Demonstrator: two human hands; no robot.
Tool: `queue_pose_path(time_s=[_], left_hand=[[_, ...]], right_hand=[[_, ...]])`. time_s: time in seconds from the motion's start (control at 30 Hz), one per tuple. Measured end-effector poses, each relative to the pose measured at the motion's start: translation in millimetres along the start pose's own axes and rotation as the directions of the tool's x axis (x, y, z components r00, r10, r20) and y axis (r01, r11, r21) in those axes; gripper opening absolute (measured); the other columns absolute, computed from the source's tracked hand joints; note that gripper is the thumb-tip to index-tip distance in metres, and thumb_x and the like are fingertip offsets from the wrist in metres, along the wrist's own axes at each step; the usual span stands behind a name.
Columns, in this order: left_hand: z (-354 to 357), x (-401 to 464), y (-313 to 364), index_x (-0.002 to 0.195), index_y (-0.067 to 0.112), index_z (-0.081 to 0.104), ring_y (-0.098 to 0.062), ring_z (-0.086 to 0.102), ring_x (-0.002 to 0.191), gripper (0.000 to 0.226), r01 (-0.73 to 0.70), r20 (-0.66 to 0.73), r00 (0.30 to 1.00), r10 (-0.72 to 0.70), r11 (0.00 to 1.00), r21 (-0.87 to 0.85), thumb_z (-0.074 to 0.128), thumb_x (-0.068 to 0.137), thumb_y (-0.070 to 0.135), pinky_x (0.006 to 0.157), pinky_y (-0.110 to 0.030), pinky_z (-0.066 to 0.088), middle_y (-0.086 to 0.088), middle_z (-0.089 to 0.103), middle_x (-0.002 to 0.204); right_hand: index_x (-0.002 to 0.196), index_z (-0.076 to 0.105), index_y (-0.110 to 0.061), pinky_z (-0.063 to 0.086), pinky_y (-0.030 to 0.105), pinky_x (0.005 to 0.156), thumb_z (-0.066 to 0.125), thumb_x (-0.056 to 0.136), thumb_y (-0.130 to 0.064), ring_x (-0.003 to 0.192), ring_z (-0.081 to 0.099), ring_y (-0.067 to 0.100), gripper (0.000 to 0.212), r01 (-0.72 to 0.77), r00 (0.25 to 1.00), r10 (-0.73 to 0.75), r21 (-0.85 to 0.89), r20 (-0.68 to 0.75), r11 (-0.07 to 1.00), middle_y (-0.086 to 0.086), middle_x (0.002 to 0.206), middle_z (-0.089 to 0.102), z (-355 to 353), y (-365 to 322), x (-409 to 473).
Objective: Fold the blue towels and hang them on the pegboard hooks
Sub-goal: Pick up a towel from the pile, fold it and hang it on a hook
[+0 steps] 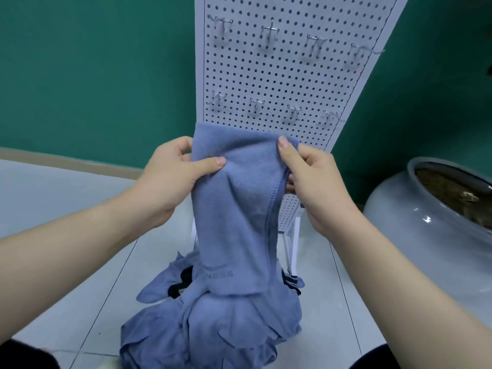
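Before white perforated pegboard (279, 75): folded blue terry towel (234, 209) held up.
Pinched at top edge by left hand (170, 179) and right hand (314, 182).

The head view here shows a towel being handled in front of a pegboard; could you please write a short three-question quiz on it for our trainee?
1. True or false: a towel already hangs on one of the pegboard hooks.
2. How many hands grip the held blue towel? A) none B) one C) both
3. What lies on the floor beneath the held towel?

Key:
1. False; every visible hook is bare.
2. C; the left hand and right hand both pinch its top edge.
3. A heap of blue towels.
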State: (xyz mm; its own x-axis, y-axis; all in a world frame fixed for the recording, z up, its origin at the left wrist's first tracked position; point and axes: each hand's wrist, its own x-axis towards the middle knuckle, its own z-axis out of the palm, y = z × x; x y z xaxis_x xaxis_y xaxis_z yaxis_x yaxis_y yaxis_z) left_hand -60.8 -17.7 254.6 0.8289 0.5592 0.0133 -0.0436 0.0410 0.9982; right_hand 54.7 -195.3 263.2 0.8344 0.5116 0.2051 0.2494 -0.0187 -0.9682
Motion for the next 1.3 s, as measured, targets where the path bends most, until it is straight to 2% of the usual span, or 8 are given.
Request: queue_pose_path(time_s=[0.23,0.4,0.5,0.67,0.77,0.9,1.1,1.3], left_hand=[[17.5,2.8,-7.8,0.105,0.009,0.074,-0.013,0.078,0.086,0.024,-0.066,-0.044,0.997,0.063,0.996,-0.055,0.081,0.083,0.001,0.068,-0.019,0.058,0.000,0.081,0.093],[24.1,12.5,-11.4,0.097,0.015,0.076,-0.010,0.076,0.085,0.020,-0.200,-0.112,0.972,0.206,0.978,0.062,0.083,0.081,0.004,0.071,-0.024,0.059,0.004,0.080,0.091],[28.9,10.6,-9.4,0.103,0.019,0.076,-0.007,0.074,0.090,0.024,-0.313,-0.137,0.934,0.331,0.940,0.139,0.082,0.083,0.006,0.075,-0.021,0.058,0.010,0.079,0.095],[34.1,3.3,-11.8,0.100,0.022,0.073,-0.001,0.071,0.083,0.024,-0.373,-0.151,0.903,0.402,0.908,0.190,0.082,0.083,0.008,0.070,-0.016,0.055,0.015,0.077,0.090],[36.9,-3.8,-14.6,0.094,0.024,0.073,-0.009,0.072,0.083,0.019,-0.412,-0.106,0.892,0.440,0.886,0.211,0.081,0.085,0.010,0.074,-0.025,0.058,0.011,0.076,0.087],[37.8,-13.6,-19.5,0.098,0.024,0.075,-0.013,0.074,0.086,0.010,-0.473,0.008,0.876,0.482,0.856,0.207,0.077,0.088,0.021,0.080,-0.034,0.061,0.010,0.078,0.093],[38.2,-16.0,-19.3,0.105,0.028,0.074,-0.014,0.074,0.098,0.023,-0.483,0.075,0.875,0.478,0.872,0.083,0.056,0.096,0.018,0.077,-0.036,0.064,0.011,0.077,0.099],[39.4,-12.9,-13.2,0.096,0.030,0.068,-0.014,0.070,0.093,0.007,-0.467,0.053,0.884,0.465,0.875,0.123,0.074,0.092,0.030,0.080,-0.054,0.061,0.010,0.073,0.096]], right_hand=[[0.059,0.048,-0.014,0.036,0.040,0.074,0.065,0.094,-0.050,0.073,0.040,0.021,0.053,-0.041,0.994,0.042,0.013,-0.103,0.999,0.006,0.071,0.040,6.2,2.3,3.5],[0.081,0.049,0.015,0.041,0.041,0.067,0.066,0.085,-0.057,0.071,0.039,0.021,0.074,0.007,0.992,-0.004,0.023,-0.130,1.000,0.014,0.069,0.044,15.5,1.3,5.1],[0.093,0.053,0.019,0.052,0.074,0.074,0.066,0.081,-0.062,0.076,0.047,0.022,0.083,-0.015,0.992,0.022,0.058,-0.123,0.998,0.040,0.079,0.056,23.1,1.6,3.1],[0.088,0.052,0.019,0.045,0.080,0.071,0.067,0.080,-0.060,0.075,0.044,0.022,0.081,-0.023,0.989,0.043,0.136,-0.139,0.990,0.017,0.069,0.049,33.7,3.4,-4.2],[0.074,0.048,0.013,0.051,0.059,0.062,0.069,0.084,-0.055,0.069,0.040,0.020,0.071,0.014,0.983,0.013,0.148,-0.182,0.989,0.007,0.067,0.043,35.5,1.8,-9.4],[0.059,0.035,-0.002,0.026,0.029,0.052,0.067,0.100,-0.029,0.055,0.024,0.014,0.059,0.089,0.964,-0.077,0.039,-0.255,0.995,-0.002,0.055,0.026,28.5,-4.0,-16.7],[0.073,0.065,0.008,0.029,0.030,0.052,0.063,0.102,-0.026,0.057,0.035,0.012,0.045,0.174,0.968,-0.175,-0.022,-0.178,0.984,0.005,0.058,0.047,22.1,-8.2,-22.2],[0.066,0.065,-0.028,0.034,0.018,0.054,0.058,0.105,-0.022,0.054,0.038,0.000,0.040,0.233,0.964,-0.245,-0.112,-0.107,0.966,-0.020,0.053,0.047,26.1,-6.4,-25.5]])
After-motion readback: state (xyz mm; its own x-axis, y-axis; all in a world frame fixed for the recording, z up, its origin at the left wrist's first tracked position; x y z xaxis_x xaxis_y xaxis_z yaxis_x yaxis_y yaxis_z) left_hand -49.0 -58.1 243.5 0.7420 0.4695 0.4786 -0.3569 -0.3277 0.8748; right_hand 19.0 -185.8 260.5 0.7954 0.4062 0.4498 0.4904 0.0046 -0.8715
